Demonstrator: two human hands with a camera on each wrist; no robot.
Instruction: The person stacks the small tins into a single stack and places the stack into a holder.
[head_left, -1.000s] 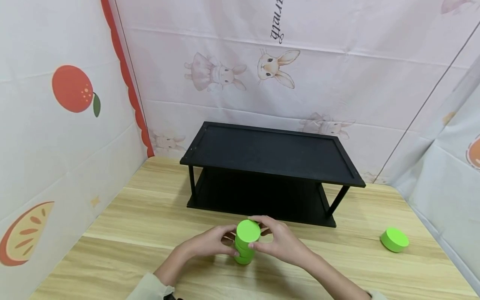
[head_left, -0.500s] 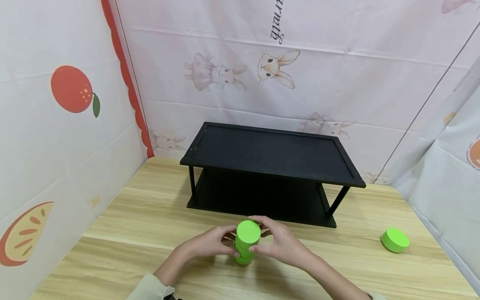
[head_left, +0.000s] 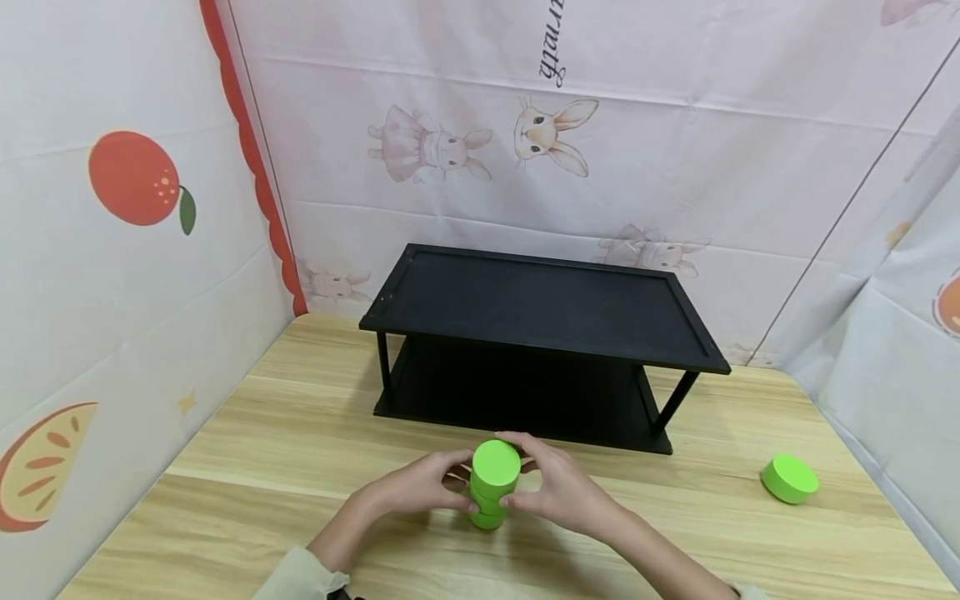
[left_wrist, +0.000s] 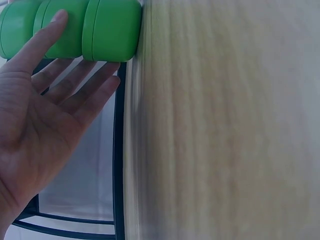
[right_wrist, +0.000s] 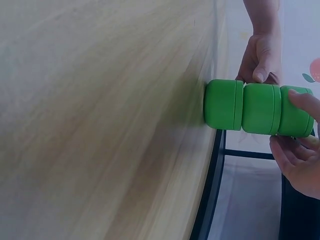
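Three round green lidded containers stand stacked on the wooden table in front of me. My left hand [head_left: 420, 485] holds the stack from the left, its thumb on the middle container [left_wrist: 70, 35] and its fingers reaching behind. From the right, my right hand [head_left: 558, 487] grips the top container [head_left: 496, 461] between thumb and fingers. The bottom container [right_wrist: 222, 105] rests on the table, as the right wrist view shows. In that view the stack looks slightly uneven, its pieces not perfectly in line. Part of the fingers is hidden behind the containers.
Behind the stack stands a black two-tier shelf [head_left: 540, 300]. A separate green round container [head_left: 790, 479] lies on the table [head_left: 225, 517] at the far right. Printed curtains [head_left: 465, 75] enclose the back and both sides.
My right thumb has slid slightly down on the stack. Both hands and the containers otherwise stay in place. The left curtain's print has shifted a little left.
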